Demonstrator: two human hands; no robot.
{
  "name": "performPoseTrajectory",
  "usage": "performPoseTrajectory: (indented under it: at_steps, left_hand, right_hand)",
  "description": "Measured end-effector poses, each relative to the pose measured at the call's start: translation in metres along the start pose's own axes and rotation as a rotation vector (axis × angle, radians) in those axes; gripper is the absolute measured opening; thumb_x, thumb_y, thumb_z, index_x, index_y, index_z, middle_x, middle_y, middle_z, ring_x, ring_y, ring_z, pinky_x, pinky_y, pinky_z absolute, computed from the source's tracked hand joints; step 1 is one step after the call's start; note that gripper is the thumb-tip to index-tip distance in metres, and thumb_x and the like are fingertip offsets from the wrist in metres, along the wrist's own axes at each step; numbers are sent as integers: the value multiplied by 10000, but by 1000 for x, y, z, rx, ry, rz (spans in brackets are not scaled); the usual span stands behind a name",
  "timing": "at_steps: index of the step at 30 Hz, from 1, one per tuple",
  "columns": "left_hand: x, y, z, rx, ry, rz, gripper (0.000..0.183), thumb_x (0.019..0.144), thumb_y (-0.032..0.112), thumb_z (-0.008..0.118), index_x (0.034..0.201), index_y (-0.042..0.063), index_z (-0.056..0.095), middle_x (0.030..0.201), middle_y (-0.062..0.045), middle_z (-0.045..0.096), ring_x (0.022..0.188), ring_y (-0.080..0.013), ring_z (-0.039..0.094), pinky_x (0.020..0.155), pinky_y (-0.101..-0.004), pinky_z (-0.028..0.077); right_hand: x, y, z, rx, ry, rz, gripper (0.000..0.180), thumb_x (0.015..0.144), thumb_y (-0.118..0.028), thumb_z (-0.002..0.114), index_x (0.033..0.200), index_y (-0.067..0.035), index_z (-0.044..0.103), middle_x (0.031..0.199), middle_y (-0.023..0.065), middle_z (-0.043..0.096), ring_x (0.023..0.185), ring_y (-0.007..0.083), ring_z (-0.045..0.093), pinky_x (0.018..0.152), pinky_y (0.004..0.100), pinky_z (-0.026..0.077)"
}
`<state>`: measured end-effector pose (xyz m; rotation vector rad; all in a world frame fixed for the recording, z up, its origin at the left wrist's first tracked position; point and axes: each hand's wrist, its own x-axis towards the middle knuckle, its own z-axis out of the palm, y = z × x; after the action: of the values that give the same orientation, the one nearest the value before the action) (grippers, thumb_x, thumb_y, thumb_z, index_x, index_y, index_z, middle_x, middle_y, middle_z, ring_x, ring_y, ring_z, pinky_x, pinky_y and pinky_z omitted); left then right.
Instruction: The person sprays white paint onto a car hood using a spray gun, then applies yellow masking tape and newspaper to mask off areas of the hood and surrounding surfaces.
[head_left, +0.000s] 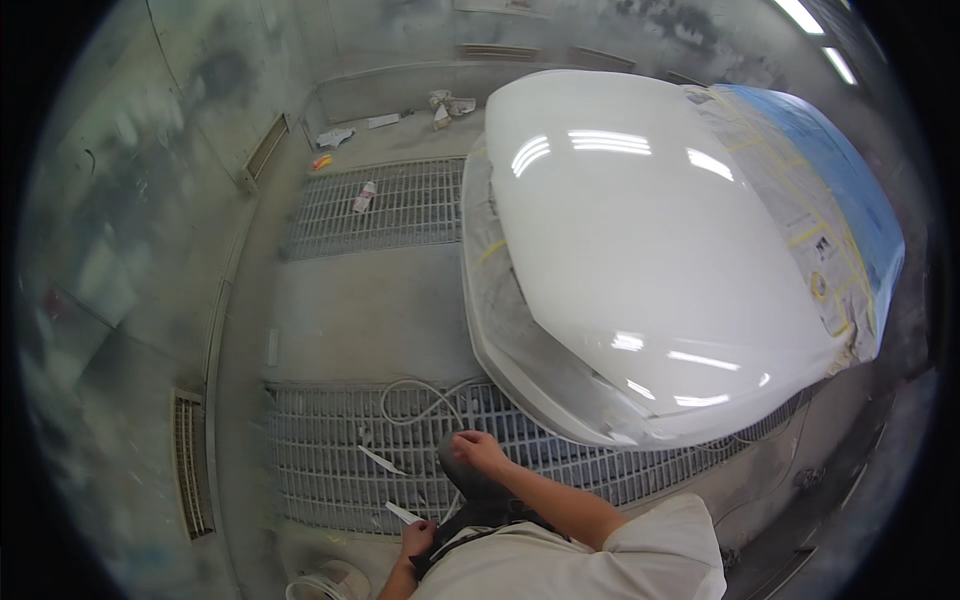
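Note:
My right hand (478, 451) is over my raised knee in dark trousers, fingers curled, with no object visible in it. Low by my hip is my left hand (418, 535), its fingers bent. A thin white strip (403, 513) reaches up to those fingers; whether they hold it or it lies behind them cannot be told. Ahead and to the right stands a car front with a glossy white hood (637, 225), which reflects the ceiling lights. Grey masking material (540, 341) covers the area between hood and white bumper (474, 315); neither hand touches the car.
Blue film (840, 165) and taped masking paper (795, 217) cover the windshield area. A pale hose (390, 409) loops on the floor grating (322, 450), near another white strip (381, 460). A bucket (337, 577) stands at lower left. Crumpled paper (450, 105) lies by the far wall.

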<state>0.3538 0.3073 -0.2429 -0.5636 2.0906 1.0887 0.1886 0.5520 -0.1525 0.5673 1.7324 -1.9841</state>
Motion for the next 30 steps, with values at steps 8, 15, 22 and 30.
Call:
performPoseTrajectory:
  at_steps: [8, 15, 22, 30]
  left_hand:
    - [169, 148, -149, -524, 121, -117, 192, 863, 176, 587, 921, 6, 655, 773, -66, 661, 730, -164, 631, 625, -282, 487]
    - [379, 402, -316, -440, -17, 101, 210, 906, 184, 573, 999, 0, 615, 875, -73, 655, 763, -159, 620, 718, -292, 511]
    - [465, 670, -311, -333, -481, 283, 322, 897, 122, 564, 1181, -21, 512, 1053, -149, 624, 904, -223, 629, 785, -319, 526]
    - [558, 890, -178, -238, -1011, 138, 671, 805, -86, 444, 1425, -61, 188, 1434, -241, 305, 1304, -351, 367, 1073, -402, 362]
  right_hand:
    - [238, -107, 55, 324, 97, -40, 310, 884, -160, 602, 1142, 12, 588, 887, 55, 660, 725, 120, 621, 655, 249, 504]
    - [426, -258, 10, 608, 521, -182, 398, 885, -141, 609, 1225, 35, 504, 944, 68, 625, 781, 140, 602, 654, 266, 496]
    - [445, -363, -67, 1034, 836, -372, 546, 848, -81, 599, 1341, 8, 383, 1288, 130, 493, 976, 189, 562, 822, 339, 472]
    - [488, -361, -86, 1441, 990, -711, 474, 812, 24, 533, 1273, -63, 464, 1292, 99, 492, 1103, 248, 527, 890, 381, 444]
